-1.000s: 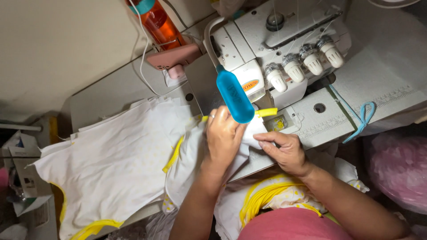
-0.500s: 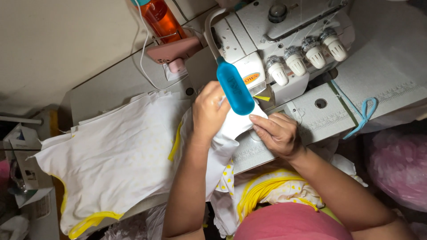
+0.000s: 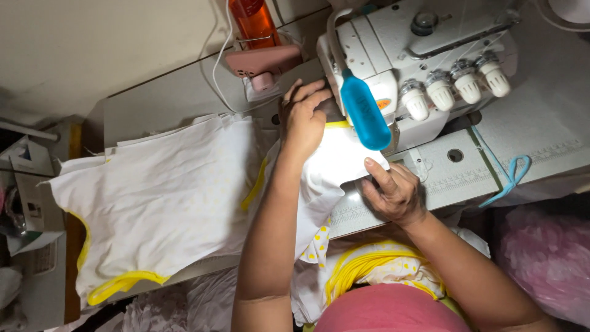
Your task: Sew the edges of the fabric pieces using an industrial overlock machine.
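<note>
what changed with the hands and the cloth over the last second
The left hand slid forward with the white fabric piece, from in front of the blue lamp to up beside the sewing machine, its yellow edge now under the fingers. The right hand stayed flat on the cloth's near edge. The pile of white pieces at the left stayed put.

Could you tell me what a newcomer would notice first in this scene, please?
The bright lit patch of white cloth at the centre draws the eye, with the left hand and right hand pressing it flat by the sewing machine. Just above it hangs a blue lamp. To the left lies a pile of white pieces with yellow trim, and an orange bottle stands at the top.
</note>
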